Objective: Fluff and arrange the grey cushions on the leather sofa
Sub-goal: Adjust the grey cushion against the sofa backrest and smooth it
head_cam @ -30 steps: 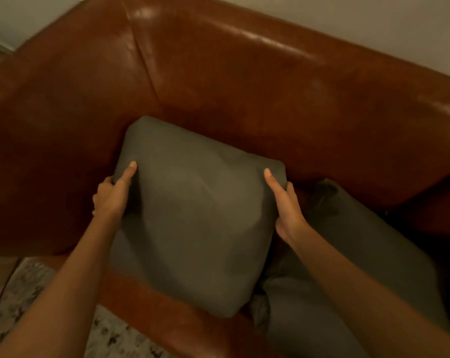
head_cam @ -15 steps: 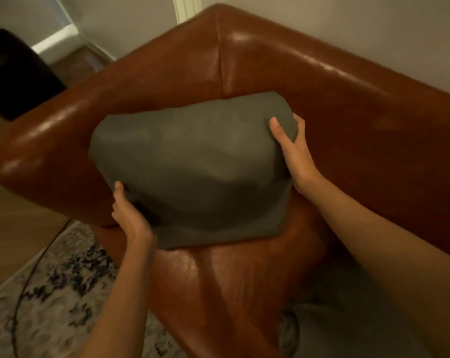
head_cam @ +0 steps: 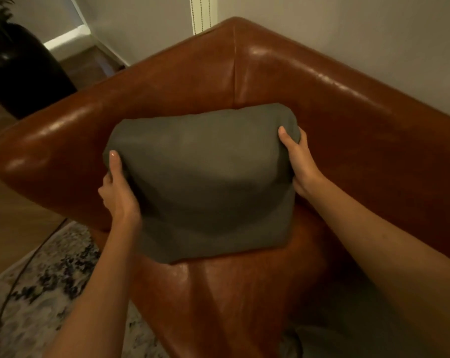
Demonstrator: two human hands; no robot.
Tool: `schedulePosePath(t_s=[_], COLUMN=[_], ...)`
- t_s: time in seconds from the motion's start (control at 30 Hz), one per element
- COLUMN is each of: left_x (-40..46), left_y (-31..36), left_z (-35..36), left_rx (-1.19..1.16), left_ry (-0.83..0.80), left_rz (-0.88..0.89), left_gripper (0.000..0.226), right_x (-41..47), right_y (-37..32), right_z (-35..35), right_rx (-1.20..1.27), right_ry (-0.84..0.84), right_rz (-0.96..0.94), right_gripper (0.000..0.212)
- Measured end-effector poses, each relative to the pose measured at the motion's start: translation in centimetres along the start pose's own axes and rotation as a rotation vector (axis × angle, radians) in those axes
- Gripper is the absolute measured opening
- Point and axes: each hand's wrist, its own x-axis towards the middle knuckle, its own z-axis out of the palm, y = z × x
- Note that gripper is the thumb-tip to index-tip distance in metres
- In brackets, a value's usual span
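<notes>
A grey cushion point(head_cam: 206, 182) stands in the corner of the brown leather sofa point(head_cam: 347, 130), leaning towards the armrest and backrest, its lower edge on the seat. My left hand point(head_cam: 117, 189) grips its left edge, thumb on the front face. My right hand point(head_cam: 297, 161) holds its upper right corner, thumb pressed into the fabric. A sliver of a second grey cushion point(head_cam: 327, 342) shows at the bottom right, mostly hidden by my right forearm.
The sofa's armrest point(head_cam: 51, 151) curves round on the left. A patterned rug point(head_cam: 46, 293) with a dark cable across it lies on the wooden floor. A dark plant pot point(head_cam: 20, 71) stands at the back left. A pale wall runs behind the sofa.
The cushion was lifted off the seat and set upright into the sofa corner. My left hand shifted from its lower left edge up to the left side. The view pulled back.
</notes>
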Motion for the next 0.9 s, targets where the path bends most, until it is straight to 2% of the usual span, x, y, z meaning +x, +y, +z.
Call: schedulePosePath(t_s=[0.13,0.27,0.37,0.47,0.57,0.67,0.77,0.9], left_x=[-0.7,-1.3,-1.6,-1.9,-2.5,-4.0,-6.7,-10.8], left_y=[-1.9,-2.9,-3.0,-3.6,-3.4,-1.3,1.9,4.2], left_z=[-2.1,-3.8,-4.2,-4.2,-3.6,-3.0,-1.7,3.2], left_rx=[-0.037,-0.143,-0.104,-0.056,0.007,0.062,0.170,0.281], left_ry=[0.118,0.282,0.374,0.371,0.356,0.414,0.413,0.140], left_rz=[0.002,0.037,0.085,0.115,0.138,0.320,0.606,0.970], left_gripper=[0.102,0.086,0.071,0.074,0.076,0.076,0.068,0.052], right_x=[0.8,1.8,2.9,3.7,3.8,3.0,0.9,-3.9], right_y=[-1.1,-3.4,-3.7,-2.7,-1.9,-1.2,-0.3,1.4], right_z=[2.7,6.9,9.2,9.6,9.1,8.1,5.9,-0.3], right_rx=[0.013,0.065,0.060,0.001,-0.101,-0.168,-0.208,-0.237], right_ry=[-0.062,-0.159,-0.182,-0.193,-0.146,-0.103,-0.038,0.124], right_rz=[-0.022,-0.046,-0.088,-0.095,-0.085,-0.075,-0.069,-0.060], right_gripper=[0.056,0.034,0.027,0.035,0.056,0.064,0.057,0.052])
